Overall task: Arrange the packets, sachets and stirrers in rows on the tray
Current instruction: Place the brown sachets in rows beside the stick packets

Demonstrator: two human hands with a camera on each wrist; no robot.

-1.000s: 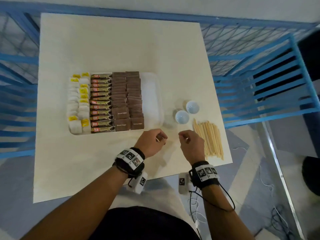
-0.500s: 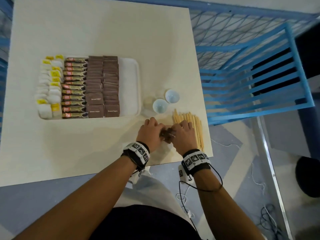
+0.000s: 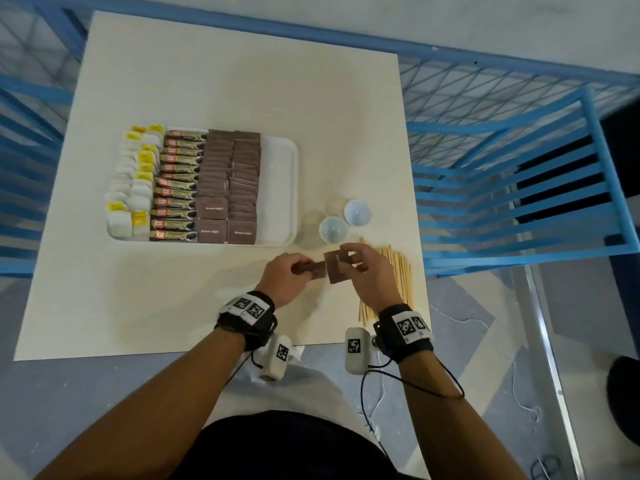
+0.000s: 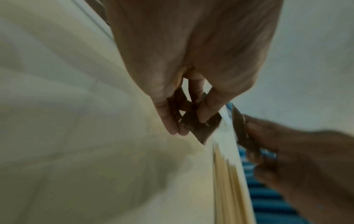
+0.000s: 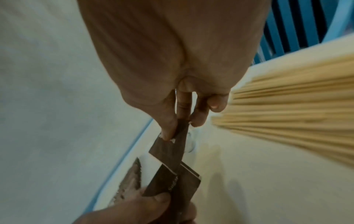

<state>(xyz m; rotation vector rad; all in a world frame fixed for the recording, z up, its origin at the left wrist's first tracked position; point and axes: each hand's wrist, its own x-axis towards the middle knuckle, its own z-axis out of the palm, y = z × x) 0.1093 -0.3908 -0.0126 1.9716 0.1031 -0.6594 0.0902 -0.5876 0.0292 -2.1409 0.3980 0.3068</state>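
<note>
A white tray [image 3: 280, 188] holds rows of white and yellow sachets [image 3: 133, 188], green stick packets [image 3: 176, 188] and brown sugar packets [image 3: 230, 181]; its right strip is bare. Below the tray's right corner, my left hand [image 3: 289, 273] pinches a few brown packets [image 3: 317, 268], seen between thumb and fingers in the left wrist view [image 4: 199, 127]. My right hand [image 3: 367, 271] pinches one brown packet [image 3: 335, 266] beside them, also in the right wrist view [image 5: 172, 153]. A pile of wooden stirrers [image 3: 398, 271] lies under and right of my right hand.
Two small white cups [image 3: 357, 212] and two clear lids [image 3: 313, 221] stand between tray and stirrers. The cream table [image 3: 242, 81] ends just right of the stirrers, with blue railing [image 3: 519, 188] beyond. The near table edge runs under my wrists.
My hands met over the table by the stirrers and came up holding brown packets. Now they have drawn slightly apart, the right hand holding one packet separately.
</note>
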